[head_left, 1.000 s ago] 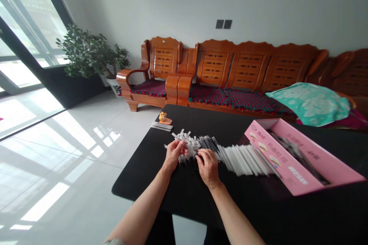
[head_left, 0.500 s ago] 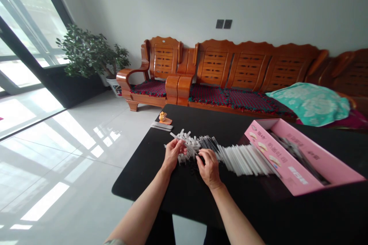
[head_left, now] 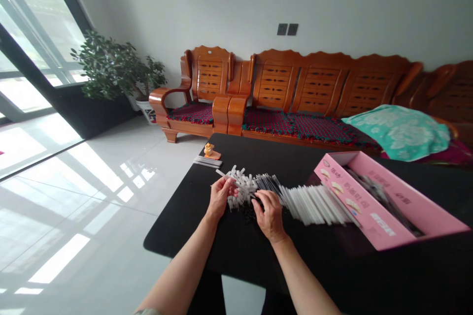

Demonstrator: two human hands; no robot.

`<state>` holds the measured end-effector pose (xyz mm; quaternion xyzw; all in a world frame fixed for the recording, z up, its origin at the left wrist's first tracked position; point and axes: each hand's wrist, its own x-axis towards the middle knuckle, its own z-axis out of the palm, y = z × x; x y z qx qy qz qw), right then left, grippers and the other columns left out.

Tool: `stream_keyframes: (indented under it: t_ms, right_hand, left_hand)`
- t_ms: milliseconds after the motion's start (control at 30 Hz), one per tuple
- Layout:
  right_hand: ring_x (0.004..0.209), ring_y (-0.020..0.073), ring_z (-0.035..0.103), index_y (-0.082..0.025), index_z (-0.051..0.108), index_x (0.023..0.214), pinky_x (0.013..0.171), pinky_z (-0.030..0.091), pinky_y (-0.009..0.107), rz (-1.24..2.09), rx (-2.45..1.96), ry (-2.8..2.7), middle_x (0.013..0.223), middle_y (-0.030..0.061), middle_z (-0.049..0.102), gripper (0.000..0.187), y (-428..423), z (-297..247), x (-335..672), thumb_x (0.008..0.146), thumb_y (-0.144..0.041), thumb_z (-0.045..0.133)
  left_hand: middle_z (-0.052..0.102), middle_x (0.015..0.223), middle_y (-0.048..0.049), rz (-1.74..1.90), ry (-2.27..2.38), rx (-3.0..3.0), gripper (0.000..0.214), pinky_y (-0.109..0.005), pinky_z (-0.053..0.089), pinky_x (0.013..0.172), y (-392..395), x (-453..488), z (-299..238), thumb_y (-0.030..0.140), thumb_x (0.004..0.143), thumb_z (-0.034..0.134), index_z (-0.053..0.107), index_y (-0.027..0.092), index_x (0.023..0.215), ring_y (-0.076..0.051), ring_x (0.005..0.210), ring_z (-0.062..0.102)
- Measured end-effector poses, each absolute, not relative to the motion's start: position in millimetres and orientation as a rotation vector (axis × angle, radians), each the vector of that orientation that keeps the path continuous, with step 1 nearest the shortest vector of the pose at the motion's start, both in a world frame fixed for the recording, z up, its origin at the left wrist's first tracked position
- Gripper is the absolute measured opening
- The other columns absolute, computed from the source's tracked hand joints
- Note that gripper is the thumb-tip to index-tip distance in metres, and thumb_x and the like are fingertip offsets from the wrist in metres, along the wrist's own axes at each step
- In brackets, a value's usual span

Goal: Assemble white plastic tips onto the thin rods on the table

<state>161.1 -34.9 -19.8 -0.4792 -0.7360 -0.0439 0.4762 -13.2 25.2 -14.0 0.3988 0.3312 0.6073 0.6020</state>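
Observation:
My left hand (head_left: 220, 196) is closed in a pinch at the left side of a pile of short white plastic tubes (head_left: 242, 188). A slim white tube (head_left: 220, 173) sticks out past its fingertips. Fingers curled, my right hand (head_left: 269, 214) is at the pile's right side; whatever lies between its thumb and fingers is too small to make out. Small black pieces (head_left: 248, 214) are heaped between the hands. Beyond the right hand lie thin dark rods like pen refills (head_left: 269, 183), then a row of long whitish tubes like pen barrels (head_left: 316, 205).
On the black table (head_left: 192, 221), an open pink box (head_left: 354, 202) with dark-looking contents stands at the right. Several pale sticks (head_left: 207, 161) lie beside a small orange figurine (head_left: 209, 150) at the far left corner. A wooden sofa (head_left: 281, 83) runs behind.
My left hand has shifted slightly left and up with the white tube. The right hand stays nearly in place over the black pieces.

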Motion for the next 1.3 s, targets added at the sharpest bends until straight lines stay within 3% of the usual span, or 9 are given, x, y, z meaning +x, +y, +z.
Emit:
stream_keyframes:
  t_ms: [133, 367, 500, 633, 800, 1067, 1167, 1233, 1300]
  right_hand:
    - [0.096, 0.0221, 0.058, -0.019, 0.064, 0.097, 0.087, 0.049, 0.042, -0.117, -1.135, -1.813, 0.098, 0.0087, 0.064, 0.015, -33.3, -20.9, 162.6, 0.093, -0.015, 0.05]
    - [0.091, 0.0233, 0.058, -0.018, 0.064, 0.083, 0.084, 0.049, 0.042, -0.325, -1.314, -1.583, 0.094, 0.01, 0.063, 0.011, -28.4, -27.6, 192.1, 0.088, -0.016, 0.054]
    - [0.089, 0.0244, 0.057, -0.019, 0.058, 0.071, 0.084, 0.048, 0.044, -0.418, -1.446, -1.506, 0.091, 0.0101, 0.063, 0.015, -25.6, -34.8, 205.5, 0.084, -0.014, 0.054]
    - [0.094, 0.0273, 0.057, -0.017, 0.061, 0.087, 0.087, 0.047, 0.048, -0.382, -1.434, -1.52, 0.096, 0.012, 0.063, 0.006, -27.9, -30.4, 201.5, 0.085, -0.022, 0.059]
    - [0.104, 0.0263, 0.056, -0.017, 0.059, 0.113, 0.094, 0.045, 0.047, -0.219, -1.227, -1.691, 0.109, 0.0122, 0.063, 0.023, -35.4, -16.2, 172.1, 0.092, -0.025, 0.054]
    - [0.082, 0.0219, 0.058, -0.019, 0.063, 0.091, 0.078, 0.047, 0.038, -0.151, -1.217, -1.865, 0.083, 0.0075, 0.064, 0.017, -39.1, -15.0, 155.5, 0.096, -0.022, 0.047]
    - [0.082, 0.0213, 0.06, -0.019, 0.065, 0.091, 0.076, 0.048, 0.036, 0.081, -1.198, -1.806, 0.084, 0.008, 0.066, 0.019, -41.6, -7.7, 156.2, 0.096, -0.028, 0.049]
    - [0.07, 0.0172, 0.061, -0.019, 0.066, 0.096, 0.064, 0.049, 0.03, 0.484, -1.184, -1.713, 0.081, 0.0067, 0.068, 0.023, -43.7, 2.4, 152.6, 0.096, -0.036, 0.05]
    - [0.049, 0.0109, 0.054, -0.017, 0.065, 0.099, 0.045, 0.04, 0.023, 0.976, -1.128, -1.535, 0.074, 0.0048, 0.068, 0.032, -45.9, 14.7, 146.7, 0.095, -0.044, 0.049]
  left_hand:
    - [0.066, 0.065, -0.0021, 1.388, 0.757, 0.956, 0.036, -0.024, 0.049, 0.051, 26.0, -14.6, -14.1, 0.046, 0.078, 0.073, 0.067, 0.012, 0.085, -0.012, 0.053, 0.059]
    - [0.063, 0.067, 0.0006, 1.815, 0.83, 0.63, 0.035, -0.019, 0.049, 0.056, 42.3, -45.2, -13.9, 0.042, 0.072, 0.078, 0.066, 0.012, 0.085, -0.009, 0.058, 0.061]
    - [0.063, 0.069, -0.0001, 1.69, 0.803, 0.716, 0.035, -0.02, 0.05, 0.06, 39.6, -42.1, -12.7, 0.042, 0.073, 0.078, 0.067, 0.012, 0.088, -0.009, 0.06, 0.062]
    - [0.063, 0.068, 0.0, 1.514, 0.733, 0.852, 0.034, -0.022, 0.051, 0.058, 30.4, -27.4, -9.7, 0.041, 0.075, 0.077, 0.067, 0.014, 0.093, -0.01, 0.058, 0.06]
    - [0.066, 0.071, -0.0038, 1.259, 0.655, 1.018, 0.035, -0.026, 0.052, 0.055, 18.7, -13.5, -8.2, 0.04, 0.074, 0.078, 0.067, 0.013, 0.094, -0.014, 0.056, 0.062]
    - [0.068, 0.081, -0.0059, 1.266, 0.646, 0.996, 0.037, -0.025, 0.051, 0.058, 19.6, -15.5, -5.3, 0.038, 0.073, 0.079, 0.072, 0.013, 0.098, -0.013, 0.06, 0.061]
    - [0.066, 0.074, -0.0044, 1.295, 0.651, 0.935, 0.034, -0.024, 0.051, 0.058, 23.5, -22.8, -1.6, 0.039, 0.072, 0.08, 0.072, 0.012, 0.091, -0.012, 0.059, 0.06]
    - [0.065, 0.073, -0.0033, 1.29, 0.64, 0.94, 0.034, -0.024, 0.05, 0.058, 23.7, -25.7, 3.1, 0.038, 0.073, 0.079, 0.071, 0.012, 0.093, -0.011, 0.058, 0.058]
    - [0.065, 0.073, -0.0028, 1.271, 0.608, 0.974, 0.035, -0.023, 0.049, 0.056, 21.7, -26.2, 9.9, 0.038, 0.074, 0.078, 0.07, 0.013, 0.097, -0.009, 0.056, 0.056]
